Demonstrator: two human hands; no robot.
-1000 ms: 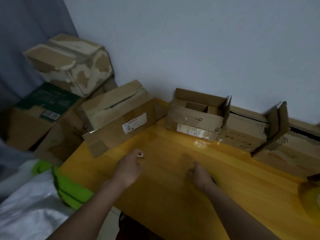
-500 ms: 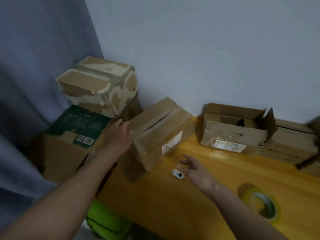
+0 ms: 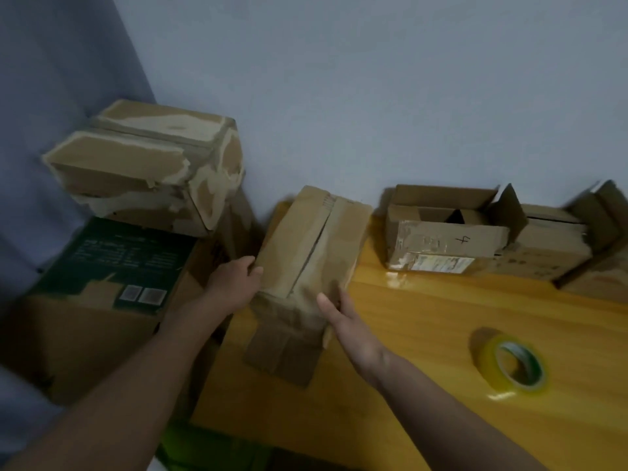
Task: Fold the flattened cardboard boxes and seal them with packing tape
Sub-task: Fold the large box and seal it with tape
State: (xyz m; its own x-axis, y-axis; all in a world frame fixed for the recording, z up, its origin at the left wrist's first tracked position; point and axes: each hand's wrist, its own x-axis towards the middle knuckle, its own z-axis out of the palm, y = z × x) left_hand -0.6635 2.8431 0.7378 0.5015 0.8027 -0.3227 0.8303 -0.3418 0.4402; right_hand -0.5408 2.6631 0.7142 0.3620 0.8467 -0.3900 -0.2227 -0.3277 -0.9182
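Note:
A folded brown cardboard box (image 3: 306,253) with a slit along its top lies at the left end of the yellow table (image 3: 424,334), a loose flap hanging at its near end. My left hand (image 3: 234,283) grips its left side, fingers curled over the edge. On its right side my right hand (image 3: 343,321) presses with straight fingers. A roll of yellow packing tape (image 3: 513,365) lies flat on the table to the right.
An open box marked "4" (image 3: 441,239) and more open boxes (image 3: 550,253) stand along the wall at the back right. Left of the table, a taped box (image 3: 149,164) sits on a green-topped carton (image 3: 112,266).
Both hands have closed in on the slit-top box, which has turned so its long side points away from me. The small white object seen by my right hand is hidden now.

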